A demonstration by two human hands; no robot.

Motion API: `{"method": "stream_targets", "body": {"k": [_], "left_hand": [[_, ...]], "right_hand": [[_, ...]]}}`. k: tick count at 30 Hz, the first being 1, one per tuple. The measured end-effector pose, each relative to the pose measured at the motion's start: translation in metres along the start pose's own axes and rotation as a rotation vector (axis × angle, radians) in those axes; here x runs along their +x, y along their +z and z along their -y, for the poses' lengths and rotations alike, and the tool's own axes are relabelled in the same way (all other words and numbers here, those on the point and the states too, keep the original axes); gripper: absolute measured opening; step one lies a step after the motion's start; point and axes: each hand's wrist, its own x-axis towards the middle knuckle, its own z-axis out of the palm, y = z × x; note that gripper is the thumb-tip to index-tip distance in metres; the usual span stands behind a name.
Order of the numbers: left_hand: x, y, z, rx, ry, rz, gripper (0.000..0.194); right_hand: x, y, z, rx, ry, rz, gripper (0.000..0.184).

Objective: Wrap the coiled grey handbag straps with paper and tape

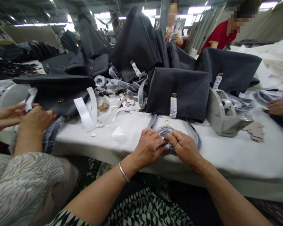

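Both of my hands meet at a coiled dark strap [165, 129] wrapped in clear plastic, at the table's front edge. My left hand [151, 146] is closed on the coil's left side, its fingers bent inward. On the other side my right hand [184, 146] pinches the coil, thumb on top. A gold clasp [167, 122] lies just beyond the coil. Behind it stands a black handbag [179, 91], its front buckle strap covered by a white wrap [173, 107]. Parts of the coil are hidden beneath my fingers.
A tape dispenser [226, 114] stands right of the bag, near cardboard pieces [256, 131]. White strips [83, 114] and scraps lie to the left. A co-worker's hands [35, 117] handle another black bag [61, 91]; another person's hand [281, 106] is at far right. More bags [134, 40] are piled behind.
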Motion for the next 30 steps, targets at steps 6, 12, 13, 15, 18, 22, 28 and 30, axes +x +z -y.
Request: {"method": "stream_targets", "body": {"k": [6, 12, 13, 15, 18, 22, 28, 30], "left_hand": [[0.002, 0.0, 0.001, -0.078, -0.108, -0.063, 0.025], [0.001, -0.002, 0.002, -0.071, -0.085, 0.026, 0.011], [0.002, -0.002, 0.003, -0.067, -0.081, 0.036, 0.007], [0.003, -0.004, 0.004, -0.07, -0.074, 0.044, 0.008], [0.004, -0.004, 0.006, -0.083, -0.047, 0.06, 0.011], [0.004, -0.004, 0.009, -0.132, -0.021, 0.072, 0.016], [0.006, -0.008, 0.014, -0.13, -0.01, 0.174, 0.018], [0.007, -0.017, 0.008, -0.066, -0.021, 0.213, 0.017]], "right_hand": [[-0.002, 0.0, -0.001, 0.021, -0.108, -0.035, 0.032], [-0.016, -0.002, -0.003, -0.033, -0.394, -0.048, 0.031], [-0.019, -0.001, -0.005, -0.033, -0.423, -0.053, 0.028], [-0.024, -0.001, -0.008, -0.009, -0.465, -0.079, 0.021], [-0.027, -0.002, -0.01, 0.054, -0.5, -0.1, 0.019], [-0.021, -0.002, -0.007, 0.092, -0.476, -0.099, 0.015], [-0.016, -0.009, -0.011, 0.076, -0.323, 0.054, 0.01], [-0.016, -0.009, -0.009, 0.099, -0.368, 0.033, 0.01]]}}
